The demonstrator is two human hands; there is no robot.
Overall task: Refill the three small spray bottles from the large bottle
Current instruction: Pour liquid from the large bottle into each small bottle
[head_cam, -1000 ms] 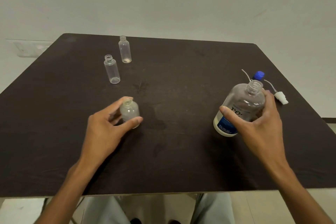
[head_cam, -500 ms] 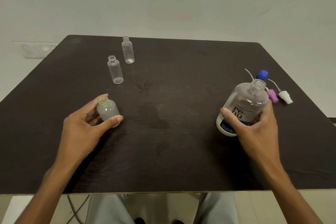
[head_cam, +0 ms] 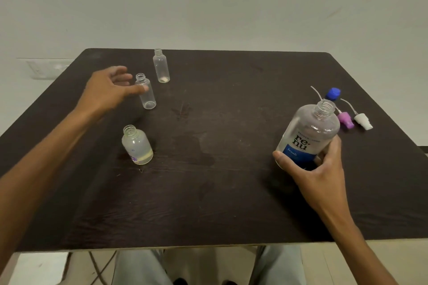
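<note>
My right hand [head_cam: 317, 169] grips the large clear bottle [head_cam: 308, 136] with a blue label, uncapped and tilted slightly, at the right of the dark table [head_cam: 220, 192]. A short round small bottle [head_cam: 137, 146] holding some liquid stands uncapped at the left, free of any hand. My left hand [head_cam: 108, 90] is blurred, fingers spread, right beside a slim empty small bottle [head_cam: 146, 92]; its thumb overlaps the bottle. A third slim empty bottle [head_cam: 161, 67] stands farther back.
Behind the large bottle lie a blue cap [head_cam: 333, 93], a purple spray head [head_cam: 345, 119] and a white spray head [head_cam: 363, 120] with thin dip tubes. A plain wall rises behind the table. My legs show below the near edge.
My left hand let go of the short round bottle at the left and moved back toward the slim bottle. My right hand kept hold of the large bottle.
</note>
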